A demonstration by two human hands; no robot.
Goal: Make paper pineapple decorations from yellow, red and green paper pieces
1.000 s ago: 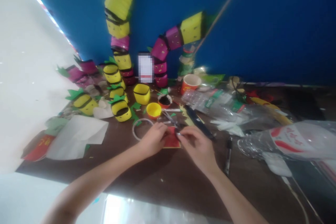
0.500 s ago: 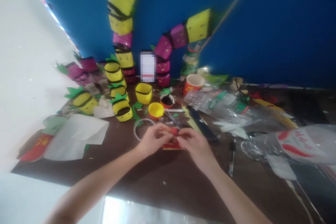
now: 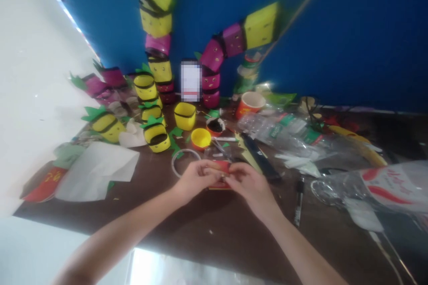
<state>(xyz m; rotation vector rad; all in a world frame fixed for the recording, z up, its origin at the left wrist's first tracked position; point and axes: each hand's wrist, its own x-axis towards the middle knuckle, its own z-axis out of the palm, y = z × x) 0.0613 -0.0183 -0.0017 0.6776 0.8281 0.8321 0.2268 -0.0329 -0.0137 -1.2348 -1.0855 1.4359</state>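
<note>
Close together over the dark tabletop, my two hands pinch a small red piece (image 3: 222,166) that looks like a strip of paper or card; blur hides its exact kind. My left hand (image 3: 194,181) has its fingers closed on the left end. On the right end, my right hand (image 3: 251,187) grips with thumb and fingertips. Just under the fingers lies another flat red piece, mostly covered by the hands. A clear ring-shaped roll (image 3: 174,164) lies beside my left hand. Scissors (image 3: 221,149) lie just beyond the fingertips, partly hidden.
Yellow cups with green leaf tops (image 3: 157,138) stand at the left. Behind are a yellow cup (image 3: 185,116), a small yellow bowl (image 3: 201,138) and a phone (image 3: 191,81). Plastic bottles (image 3: 284,131), a marker (image 3: 299,202) and a large bottle (image 3: 394,182) lie right. White paper (image 3: 96,171) lies left.
The view has shifted slightly, so the background sits a little farther right. Both hands stay on the red piece, with only small finger movements.
</note>
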